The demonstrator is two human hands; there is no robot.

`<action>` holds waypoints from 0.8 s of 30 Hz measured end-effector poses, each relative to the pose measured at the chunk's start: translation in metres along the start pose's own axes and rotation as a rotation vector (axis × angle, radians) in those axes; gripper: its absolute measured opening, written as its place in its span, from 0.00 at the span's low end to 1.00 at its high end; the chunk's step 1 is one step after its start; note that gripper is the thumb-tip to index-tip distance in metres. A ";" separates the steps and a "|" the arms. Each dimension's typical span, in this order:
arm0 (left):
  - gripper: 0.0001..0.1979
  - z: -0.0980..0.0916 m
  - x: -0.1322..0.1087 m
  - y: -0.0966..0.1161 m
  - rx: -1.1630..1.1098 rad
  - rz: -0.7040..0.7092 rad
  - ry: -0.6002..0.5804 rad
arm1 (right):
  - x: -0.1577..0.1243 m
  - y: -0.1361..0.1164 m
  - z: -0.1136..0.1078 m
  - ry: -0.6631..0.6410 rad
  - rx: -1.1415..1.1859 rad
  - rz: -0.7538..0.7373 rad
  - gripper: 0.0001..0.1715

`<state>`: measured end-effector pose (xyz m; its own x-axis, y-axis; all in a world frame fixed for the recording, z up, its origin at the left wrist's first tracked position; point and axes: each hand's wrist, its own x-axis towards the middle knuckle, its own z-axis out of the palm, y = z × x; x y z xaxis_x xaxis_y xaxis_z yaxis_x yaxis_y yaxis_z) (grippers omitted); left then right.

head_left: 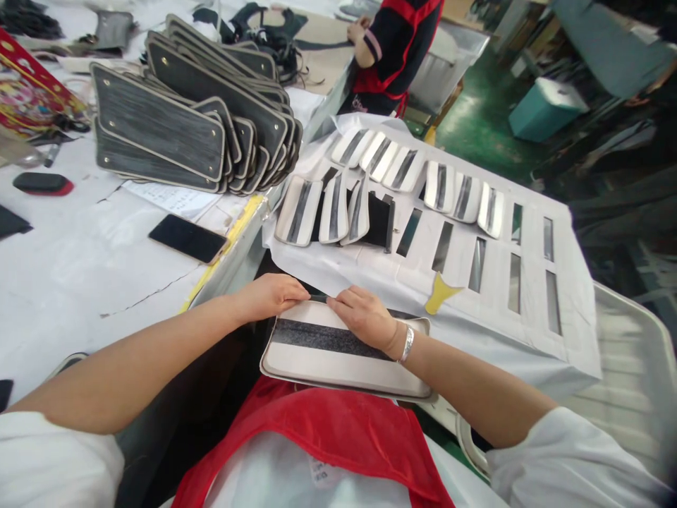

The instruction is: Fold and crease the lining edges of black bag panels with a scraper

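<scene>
To the left, the white worktop (100,254) carries dark panels (159,130) overlapping, perhaps to save space, while near the red apron (328,416) the pale striped panel (343,370) lies, its far edge pinched by left hand (279,293) and right hand (367,319), slightly apart, seemingly to steady it.

A workshop: stacked dark panels (163,127), slotted white board (534,282), green floor (468,130), perhaps a blurred bin (547,116).
</scene>
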<state>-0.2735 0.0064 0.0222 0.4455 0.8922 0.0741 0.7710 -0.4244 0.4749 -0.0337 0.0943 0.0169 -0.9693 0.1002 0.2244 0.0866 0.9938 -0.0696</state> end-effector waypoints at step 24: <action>0.20 0.016 -0.011 0.049 0.581 -0.005 -0.110 | 0.007 -0.042 -0.014 -0.370 -0.229 0.076 0.23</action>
<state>-0.2333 -0.0264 0.0312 0.4619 0.8863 -0.0328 0.8822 -0.4629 -0.0858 -0.0405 0.0541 0.0350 -0.9716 0.1914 -0.1394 0.1696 0.9733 0.1545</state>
